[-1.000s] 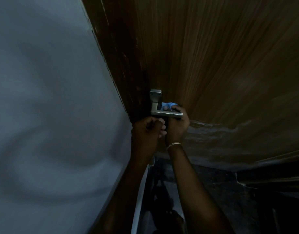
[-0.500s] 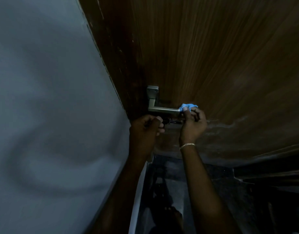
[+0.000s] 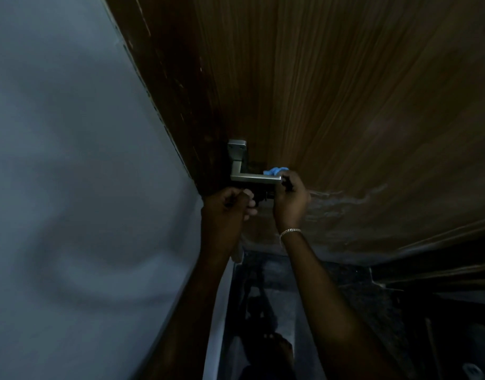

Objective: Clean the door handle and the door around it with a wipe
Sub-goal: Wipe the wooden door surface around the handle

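Note:
A silver lever door handle (image 3: 252, 177) sits on the brown wooden door (image 3: 345, 91) near its left edge. My right hand (image 3: 290, 198), with a bracelet at the wrist, is closed on a crumpled blue wipe (image 3: 275, 170) and presses it against the free end of the lever. My left hand (image 3: 226, 208) is curled around the door edge just below the handle. A small dark lock part (image 3: 263, 196) shows between the two hands. The scene is dim.
A pale grey wall (image 3: 71, 187) fills the left side and meets the dark door edge. Below the door lies a dark glossy floor (image 3: 277, 311). A worn, whitish patch (image 3: 345, 198) runs across the door's lower part, right of my right hand.
My right hand slid the wipe from the lever's base out to its free end, then came back slightly onto the tip. My left hand stayed at the door edge.

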Motion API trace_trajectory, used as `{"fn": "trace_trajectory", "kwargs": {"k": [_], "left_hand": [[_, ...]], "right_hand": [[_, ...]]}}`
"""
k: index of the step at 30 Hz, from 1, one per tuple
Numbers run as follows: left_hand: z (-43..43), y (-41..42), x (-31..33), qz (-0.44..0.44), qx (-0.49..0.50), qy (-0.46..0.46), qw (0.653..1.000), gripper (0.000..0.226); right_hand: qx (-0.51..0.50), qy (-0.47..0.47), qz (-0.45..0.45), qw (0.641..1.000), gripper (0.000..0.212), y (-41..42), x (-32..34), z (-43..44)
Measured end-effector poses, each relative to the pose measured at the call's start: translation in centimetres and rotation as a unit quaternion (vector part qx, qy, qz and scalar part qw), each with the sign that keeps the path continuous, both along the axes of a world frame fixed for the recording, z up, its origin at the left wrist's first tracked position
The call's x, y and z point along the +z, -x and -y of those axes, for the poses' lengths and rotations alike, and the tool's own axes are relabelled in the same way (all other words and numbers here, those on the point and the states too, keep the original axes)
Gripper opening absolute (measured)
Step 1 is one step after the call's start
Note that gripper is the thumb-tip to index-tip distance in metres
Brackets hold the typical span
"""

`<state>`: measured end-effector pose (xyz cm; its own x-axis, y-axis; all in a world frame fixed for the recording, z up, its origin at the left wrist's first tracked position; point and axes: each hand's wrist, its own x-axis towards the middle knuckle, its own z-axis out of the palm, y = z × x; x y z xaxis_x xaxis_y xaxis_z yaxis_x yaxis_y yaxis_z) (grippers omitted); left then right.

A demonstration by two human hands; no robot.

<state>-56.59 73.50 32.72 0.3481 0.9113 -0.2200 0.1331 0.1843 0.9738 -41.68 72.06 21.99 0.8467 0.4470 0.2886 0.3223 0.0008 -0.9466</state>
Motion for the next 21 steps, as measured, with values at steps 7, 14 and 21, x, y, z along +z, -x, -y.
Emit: {"fn": "trace_trajectory", "kwargs": {"k": [7,14,21], "left_hand": [[0.0,-0.1,0.2,0.007,0.002,0.009,1.000,0.013],[-0.4,0.3,0.2,0.016,0.011,0.013,1.000,0.012],[-0.3,0.4,-0.3,-0.007,0.007,0.000,1.000,0.013]], "right_hand": [[-0.123,-0.003,-0.037,0.992,0.013,-5.4,-0.8,5.1],[-0.149,0.112,-0.002,0.983,0.009,-7.7,-2.6,8.0],[-0.155,0.107,0.059,0.980,0.009,-8.0,-2.0,7.4]]}}
